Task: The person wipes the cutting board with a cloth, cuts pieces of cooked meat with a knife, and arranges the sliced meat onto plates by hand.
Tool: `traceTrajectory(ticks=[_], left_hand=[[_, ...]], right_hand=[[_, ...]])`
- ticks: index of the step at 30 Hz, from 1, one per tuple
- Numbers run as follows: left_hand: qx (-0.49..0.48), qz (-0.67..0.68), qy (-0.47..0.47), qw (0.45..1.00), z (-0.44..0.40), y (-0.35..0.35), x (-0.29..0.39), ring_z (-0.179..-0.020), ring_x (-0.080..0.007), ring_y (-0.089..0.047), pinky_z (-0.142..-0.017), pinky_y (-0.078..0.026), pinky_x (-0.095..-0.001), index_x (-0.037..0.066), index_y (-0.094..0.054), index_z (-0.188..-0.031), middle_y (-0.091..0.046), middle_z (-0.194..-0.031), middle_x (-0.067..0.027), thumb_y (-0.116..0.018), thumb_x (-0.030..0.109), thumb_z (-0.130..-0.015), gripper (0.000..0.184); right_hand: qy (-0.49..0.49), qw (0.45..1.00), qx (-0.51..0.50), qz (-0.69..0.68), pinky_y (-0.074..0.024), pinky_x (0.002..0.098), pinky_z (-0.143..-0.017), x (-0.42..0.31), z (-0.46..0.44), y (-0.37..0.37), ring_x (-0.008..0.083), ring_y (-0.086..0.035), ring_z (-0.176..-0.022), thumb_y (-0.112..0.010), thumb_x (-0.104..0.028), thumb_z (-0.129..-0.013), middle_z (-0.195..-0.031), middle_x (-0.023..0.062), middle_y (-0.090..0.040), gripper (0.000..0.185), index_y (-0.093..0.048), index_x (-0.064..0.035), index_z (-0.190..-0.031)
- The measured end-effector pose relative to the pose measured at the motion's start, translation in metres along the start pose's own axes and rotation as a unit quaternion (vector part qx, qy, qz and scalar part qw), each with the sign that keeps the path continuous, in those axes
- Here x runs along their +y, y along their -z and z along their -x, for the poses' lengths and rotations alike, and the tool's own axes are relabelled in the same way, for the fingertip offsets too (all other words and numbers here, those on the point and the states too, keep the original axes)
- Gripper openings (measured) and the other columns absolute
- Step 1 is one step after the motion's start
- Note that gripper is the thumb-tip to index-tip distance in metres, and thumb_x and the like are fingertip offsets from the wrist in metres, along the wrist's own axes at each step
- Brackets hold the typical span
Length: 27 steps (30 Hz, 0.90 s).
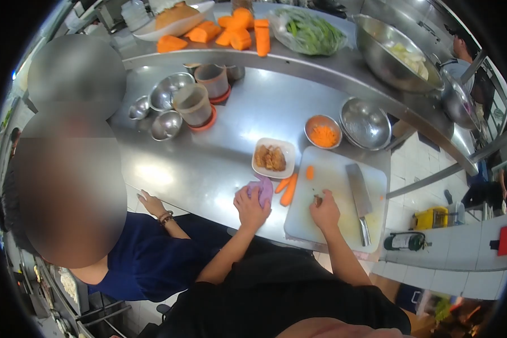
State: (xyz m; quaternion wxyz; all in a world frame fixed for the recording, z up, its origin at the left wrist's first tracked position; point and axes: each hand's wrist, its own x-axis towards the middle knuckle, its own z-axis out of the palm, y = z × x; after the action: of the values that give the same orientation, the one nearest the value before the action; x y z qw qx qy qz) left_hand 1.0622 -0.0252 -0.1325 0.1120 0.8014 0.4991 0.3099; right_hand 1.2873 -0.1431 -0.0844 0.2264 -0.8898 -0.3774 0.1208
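My left hand [252, 209] is closed on a crumpled purple cloth [261, 187] at the counter's front edge. Over the white cutting board [304, 222], my right hand [325, 214] pinches a small brown piece [319, 199], too small to identify; dark crumbs lie near it. A cleaver [359, 186] rests on the board's right side, its handle toward me. Beyond the cloth stands a square white dish [274, 173] holding browned food pieces [270, 158]. Carrot sticks [289, 190] lie between the cloth and the board, and a short carrot piece [310, 172] sits on the board.
A bowl of shredded carrot [324, 135] and stacked steel bowls [366, 124] stand behind the board. Metal bowls [172, 91] and containers [194, 105] are at the back left. The raised shelf [321, 63] bears vegetables. A person in blue [146, 253] stands close on my left.
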Motion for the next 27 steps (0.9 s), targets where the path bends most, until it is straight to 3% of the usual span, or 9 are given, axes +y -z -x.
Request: traceTrajectory(ticks=[7,10,13,15,18,22,27], left_hand=[[0.007,0.004,-0.003,1.000,0.002,-0.001,0.001,-0.129,-0.0431,-0.043,-0.111,-0.030,-0.0561,0.009,-0.061,-0.131,-0.048,-0.134,-0.0233,-0.074,0.031,-0.078,0.058],[0.009,-0.001,0.008,1.000,0.004,0.000,0.004,-0.131,-0.0423,-0.042,-0.111,-0.031,-0.0556,0.010,-0.062,-0.131,-0.050,-0.134,-0.0228,-0.074,0.031,-0.078,0.058],[0.019,-0.024,-0.002,1.000,0.006,-0.003,0.006,-0.126,-0.0411,-0.045,-0.106,-0.035,-0.0557,0.016,-0.067,-0.128,-0.053,-0.131,-0.0198,-0.073,0.029,-0.076,0.054],[0.017,-0.041,0.008,0.999,0.008,-0.008,0.004,-0.126,-0.0410,-0.045,-0.106,-0.035,-0.0559,0.016,-0.067,-0.128,-0.053,-0.131,-0.0200,-0.073,0.028,-0.076,0.054],[0.017,-0.059,0.037,0.997,0.016,-0.012,0.012,-0.126,-0.0410,-0.045,-0.107,-0.035,-0.0561,0.016,-0.067,-0.129,-0.053,-0.132,-0.0204,-0.071,0.027,-0.075,0.055],[0.014,-0.066,0.082,0.994,0.032,-0.005,0.030,-0.128,-0.0418,-0.045,-0.108,-0.035,-0.0559,0.017,-0.067,-0.131,-0.051,-0.136,-0.0215,-0.070,0.027,-0.075,0.057],[-0.015,-0.072,0.117,0.990,0.056,-0.002,0.042,-0.135,-0.0420,-0.042,-0.114,-0.032,-0.0579,0.016,-0.064,-0.135,-0.050,-0.140,-0.0222,-0.068,0.033,-0.076,0.062]], right_hand=[[0.010,0.997,-0.021,-0.071,-0.0549,0.0466,-0.082,0.016,0.001,0.019,0.0373,-0.071,-0.090,-0.069,-0.026,-0.087,-0.100,0.0184,-0.071,0.054,-0.052,-0.0046,-0.133],[0.039,0.991,-0.041,-0.123,-0.0550,0.0412,-0.078,0.006,0.011,0.058,0.0300,-0.071,-0.084,-0.072,-0.023,-0.086,-0.094,0.0143,-0.068,0.054,-0.052,-0.0049,-0.134],[0.085,0.974,-0.062,-0.201,-0.0553,0.0409,-0.078,-0.004,0.010,0.106,0.0297,-0.070,-0.084,-0.074,-0.022,-0.084,-0.099,0.0129,-0.068,0.057,-0.053,-0.0064,-0.135],[0.144,0.958,-0.030,-0.246,-0.0545,0.0353,-0.076,-0.012,0.008,0.141,0.0224,-0.067,-0.079,-0.076,-0.016,-0.083,-0.097,0.0096,-0.065,0.059,-0.053,-0.0068,-0.137],[0.207,0.940,0.006,-0.272,-0.0539,0.0331,-0.074,-0.014,0.002,0.177,0.0186,-0.063,-0.076,-0.077,-0.014,-0.082,-0.098,0.0078,-0.062,0.060,-0.053,-0.0066,-0.137],[0.254,0.920,-0.014,-0.298,-0.0540,0.0337,-0.074,-0.003,-0.016,0.182,0.0180,-0.062,-0.077,-0.077,-0.012,-0.082,-0.099,0.0076,-0.062,0.060,-0.053,-0.0065,-0.136],[0.229,0.914,-0.062,-0.329,-0.0536,0.0319,-0.073,-0.009,-0.016,0.173,0.0171,-0.061,-0.079,-0.077,-0.010,-0.082,-0.100,0.0069,-0.060,0.061,-0.053,-0.0082,-0.138]])
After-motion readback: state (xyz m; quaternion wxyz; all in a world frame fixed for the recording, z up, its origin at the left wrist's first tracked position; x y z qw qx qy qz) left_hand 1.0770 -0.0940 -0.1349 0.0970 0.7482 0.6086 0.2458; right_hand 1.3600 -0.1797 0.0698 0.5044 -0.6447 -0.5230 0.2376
